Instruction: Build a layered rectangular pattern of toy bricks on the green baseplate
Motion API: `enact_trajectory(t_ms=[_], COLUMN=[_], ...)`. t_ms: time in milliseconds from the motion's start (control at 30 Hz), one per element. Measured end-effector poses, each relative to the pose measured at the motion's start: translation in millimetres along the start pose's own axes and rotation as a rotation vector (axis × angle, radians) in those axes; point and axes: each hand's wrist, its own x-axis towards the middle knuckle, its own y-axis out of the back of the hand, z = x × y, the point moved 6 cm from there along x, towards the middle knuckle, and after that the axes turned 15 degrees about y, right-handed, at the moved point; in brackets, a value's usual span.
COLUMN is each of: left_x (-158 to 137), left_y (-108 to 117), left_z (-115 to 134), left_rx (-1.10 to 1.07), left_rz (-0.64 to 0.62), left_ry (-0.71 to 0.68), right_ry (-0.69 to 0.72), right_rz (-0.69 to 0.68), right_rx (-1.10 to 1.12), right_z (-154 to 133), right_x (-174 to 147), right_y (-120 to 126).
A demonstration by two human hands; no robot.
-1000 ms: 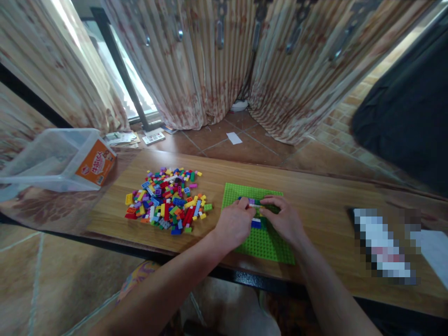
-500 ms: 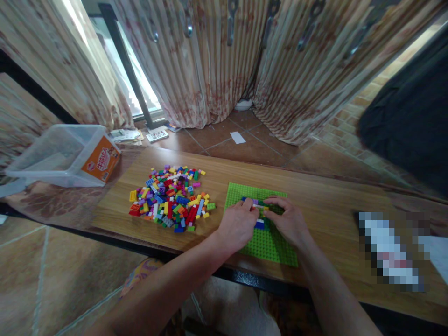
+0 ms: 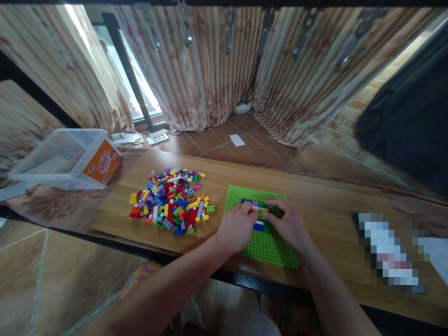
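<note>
A green studded baseplate [image 3: 273,254] lies on the wooden table, with a small build of blue, white, purple, green and yellow building bricks [image 3: 259,227] on it. My left hand [image 3: 238,226] rests over the left side of the build, its fingers curled and pressed together; whatever is in them is hidden. From the right, my right hand [image 3: 289,221] curves round the build, with the thumb and index finger against its right edge. To the left lies a heap of loose building bricks [image 3: 171,200] in many colours.
A clear plastic bin [image 3: 63,179] with an orange label stands at the table's left end. A blurred-out flat object [image 3: 388,252] lies on the right of the wooden table [image 3: 325,219]. Striped curtains [image 3: 203,84] hang beyond the table, and a paper [image 3: 237,140] lies on the floor.
The view has tilted slightly upward, so a dark bar shows along the top. My left hand has shifted a little to the left on the bricks; my right hand stays almost still.
</note>
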Motion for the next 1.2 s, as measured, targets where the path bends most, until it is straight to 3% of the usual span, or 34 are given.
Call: enact_trajectory(t_ms=[167,267,400,500,667,767,933,1200], left_x=[6,12,19,21,20,18,18,16], left_y=[11,18,23,26,31,30,25,16], left_z=[-21,-34,-43,-46,-49,-50,-46,-38], left_rx=[-0.293,-0.363,-0.407,-0.414,-0.392,-0.364,-0.315,-0.264], left_rz=[0.098,0.177,0.225,0.246,0.247,0.225,0.167,0.088], left_ry=[0.048,0.108,0.159,0.176,0.193,0.212,0.209,0.161], right_ry=[-0.005,0.106,0.232,0.320,0.398,0.411,0.400,0.326], right_rz=[0.145,0.247,0.261,0.159,-0.186,-0.265,-0.283,-0.339], right_rx=[0.021,-0.120,-0.213,-0.298,-0.469,-0.524,-0.565,-0.523], right_z=[-3,-18,-32,-43,-60,-61,-56,-25], right_x=[-6,-5,-2,-6,-30,-40,-38,-22], right_y=[13,27,29,11,-43,-58,-57,-29])
